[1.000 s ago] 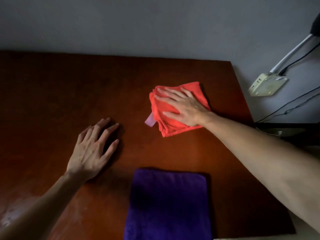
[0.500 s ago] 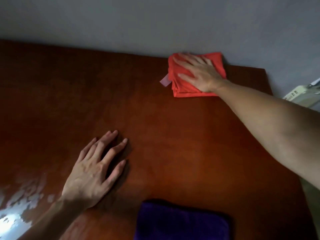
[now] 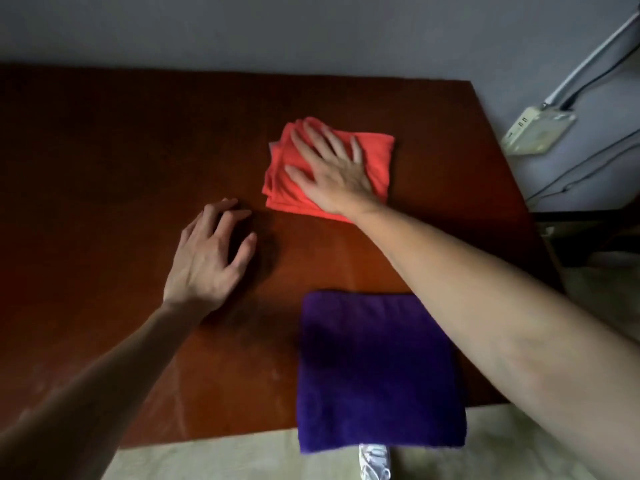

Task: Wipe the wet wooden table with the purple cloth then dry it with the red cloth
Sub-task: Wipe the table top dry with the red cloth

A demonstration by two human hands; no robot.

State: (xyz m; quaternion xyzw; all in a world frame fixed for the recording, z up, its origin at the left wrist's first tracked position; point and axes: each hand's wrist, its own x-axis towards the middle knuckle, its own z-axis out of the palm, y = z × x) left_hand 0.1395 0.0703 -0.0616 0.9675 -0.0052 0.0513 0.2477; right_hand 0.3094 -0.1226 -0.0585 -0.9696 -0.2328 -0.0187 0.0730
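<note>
Domestic interior, probably a home room. A polished wooden tabletop [image 3: 138, 140] stands against a plain grey painted wall [image 3: 311, 29]; a white power strip [image 3: 535, 130] with trailing cables [image 3: 588, 161] hangs at right; pale tiled floor [image 3: 242, 459] lies below.

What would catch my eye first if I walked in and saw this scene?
Probably the red cloth, bright against the dark wooden table, with the right hand pressed flat on it toward the table's far side. Next, the folded purple cloth lying at the near edge, overhanging it slightly. The left hand rests on bare wood to the left of both cloths, holding nothing.
</note>
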